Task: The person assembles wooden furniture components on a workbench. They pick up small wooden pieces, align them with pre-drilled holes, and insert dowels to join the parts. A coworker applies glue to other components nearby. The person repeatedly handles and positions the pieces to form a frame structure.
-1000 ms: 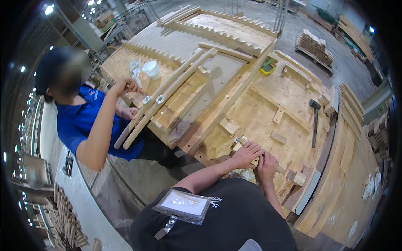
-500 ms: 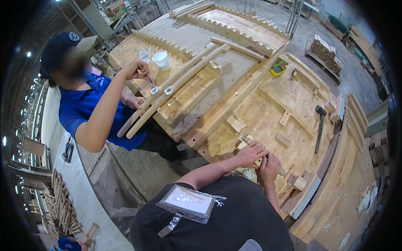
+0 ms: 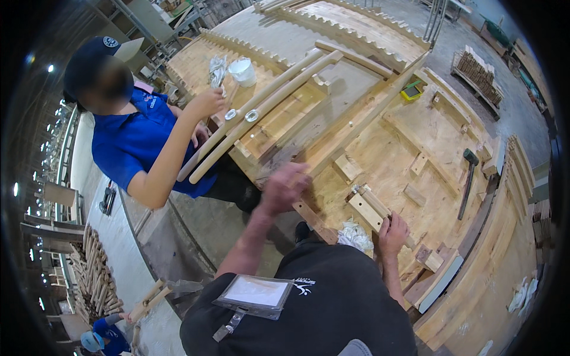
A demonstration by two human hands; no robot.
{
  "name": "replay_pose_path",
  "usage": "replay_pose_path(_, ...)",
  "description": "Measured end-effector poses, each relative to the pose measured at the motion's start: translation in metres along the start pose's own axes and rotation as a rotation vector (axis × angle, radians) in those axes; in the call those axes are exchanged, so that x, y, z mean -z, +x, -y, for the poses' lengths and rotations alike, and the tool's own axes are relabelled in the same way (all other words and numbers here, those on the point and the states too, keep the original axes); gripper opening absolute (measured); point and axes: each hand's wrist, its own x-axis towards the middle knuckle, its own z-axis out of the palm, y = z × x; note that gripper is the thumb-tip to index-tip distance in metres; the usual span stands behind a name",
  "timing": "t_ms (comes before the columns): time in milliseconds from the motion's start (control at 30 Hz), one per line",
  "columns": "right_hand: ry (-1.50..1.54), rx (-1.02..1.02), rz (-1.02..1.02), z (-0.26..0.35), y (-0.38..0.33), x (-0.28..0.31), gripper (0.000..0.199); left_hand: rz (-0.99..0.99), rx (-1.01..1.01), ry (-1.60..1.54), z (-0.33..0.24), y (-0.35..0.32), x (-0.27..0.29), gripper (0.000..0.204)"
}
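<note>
My left hand (image 3: 285,187) is raised over the near-left edge of the workbench, smeared by motion, so its fingers cannot be made out. On the bench, my right hand (image 3: 393,233) grips the near end of a pale wooden block (image 3: 366,212) with dark round holes. Alongside that block lies another narrow wooden piece (image 3: 377,202), and some small fittings at its far end are too small to tell. A crumpled white cloth (image 3: 355,235) rests by the bench edge, between my body and the block.
A co-worker in blue (image 3: 127,133) stands at left by two long wooden rails (image 3: 270,101) and a white tub (image 3: 242,72). A black-headed mallet (image 3: 468,181), wooden strips fixed on the bench (image 3: 424,148) and a yellow-green tool (image 3: 412,91) lie to the right.
My left hand has let go of the block and swung left and away. My right hand stays at the block's near end. The co-worker's hand has moved back from the rails toward the tub.
</note>
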Motion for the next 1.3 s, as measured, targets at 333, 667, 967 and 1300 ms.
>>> replay_pose_path(333,0.007,-0.001,0.027,0.002,0.003,0.003,0.039,-0.16,0.342,0.82,0.09,-0.013,0.201,0.051)
replay_pose_path(667,0.034,-0.015,0.005,0.007,0.003,0.006,0.037,0.119,0.357,1.05,0.076,0.035,0.211,0.029)
replay_pose_path(967,0.755,0.113,0.132,0.074,0.047,0.05,0.031,0.261,0.283,0.628,-0.042,0.017,0.101,0.034)
replay_pose_path(1300,1.31,-0.828,-0.071,0.077,0.071,0.037,0.031,0.595,0.5,-0.637,-0.036,-0.021,-0.157,0.036)
